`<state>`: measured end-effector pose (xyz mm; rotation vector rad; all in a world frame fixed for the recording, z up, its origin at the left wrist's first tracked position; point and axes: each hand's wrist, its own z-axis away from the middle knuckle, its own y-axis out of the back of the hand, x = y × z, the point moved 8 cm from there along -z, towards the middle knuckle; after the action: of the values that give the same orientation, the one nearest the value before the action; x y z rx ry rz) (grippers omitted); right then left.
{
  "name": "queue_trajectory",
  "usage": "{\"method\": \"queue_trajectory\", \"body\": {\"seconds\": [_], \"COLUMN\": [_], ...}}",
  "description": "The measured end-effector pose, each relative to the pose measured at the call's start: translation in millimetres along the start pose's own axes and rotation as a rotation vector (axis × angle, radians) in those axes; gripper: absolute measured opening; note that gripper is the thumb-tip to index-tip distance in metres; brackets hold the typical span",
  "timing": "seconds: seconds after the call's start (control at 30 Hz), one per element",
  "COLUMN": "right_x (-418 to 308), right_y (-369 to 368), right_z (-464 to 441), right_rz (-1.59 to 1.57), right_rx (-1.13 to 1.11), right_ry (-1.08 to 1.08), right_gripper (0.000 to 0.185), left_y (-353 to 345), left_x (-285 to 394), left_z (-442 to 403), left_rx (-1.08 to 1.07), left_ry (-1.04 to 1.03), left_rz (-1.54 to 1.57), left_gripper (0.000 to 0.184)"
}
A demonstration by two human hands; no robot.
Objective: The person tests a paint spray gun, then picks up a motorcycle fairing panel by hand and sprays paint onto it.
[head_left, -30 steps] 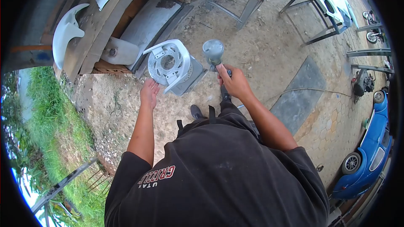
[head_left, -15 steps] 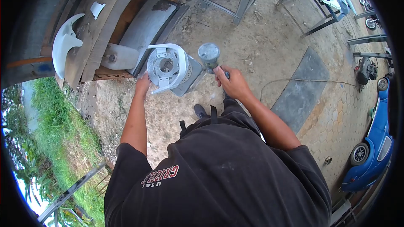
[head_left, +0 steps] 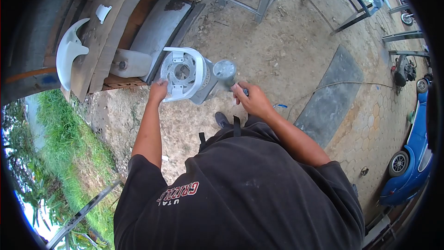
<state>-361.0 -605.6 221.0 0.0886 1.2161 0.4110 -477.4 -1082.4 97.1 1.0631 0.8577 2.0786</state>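
Observation:
My right hand is wrapped round the handle of a spray gun with a round, grey-dusted cup on top. Left of the gun, a white curved bracket lies over a round stand with a slotted top. My left hand is at the left edge of the bracket, its fingers closed on it near one end. The gun is close to the bracket's right side, and a narrow gap shows between them.
A wooden bench with white fairing parts stands at the left, a plastic jug beside it. A hose crosses a dark slab. Tables stand ahead; a blue car is at the right.
My left hand has moved up to the bracket and closed on its edge. The bracket has turned a little. My right hand has brought the spray gun left and lower, nearer the bracket.

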Motion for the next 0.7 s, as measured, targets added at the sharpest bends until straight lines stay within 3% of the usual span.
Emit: {"method": "queue_trajectory", "body": {"seconds": [0.27,0.47,0.57,0.7], "right_x": [-16.1,-23.0,-30.0,-31.7], "right_y": [42.5,21.6,7.5,7.5], "right_z": [-21.2,-15.0,-7.1,-20.3], "right_rz": [-0.125,0.034,0.108,0.155], "right_rx": [0.298,0.066,-0.120,-0.179], "right_ry": [0.076,0.018,-0.012,-0.021], "right_gripper": [0.059,0.062,0.064,0.067], "left_y": [-8.2,16.2,8.8,29.5], "left_x": [-30.4,2.8,-14.9,17.8], "left_z": [-32.3,-10.0,-26.8,7.8], "left_rx": [-0.077,-0.035,-0.035,0.082], "left_ry": [-0.008,0.064,0.059,-0.005], "left_rz": [0.137,0.142,0.193,0.188], "left_gripper": [0.064,0.064,0.065,0.066]}}
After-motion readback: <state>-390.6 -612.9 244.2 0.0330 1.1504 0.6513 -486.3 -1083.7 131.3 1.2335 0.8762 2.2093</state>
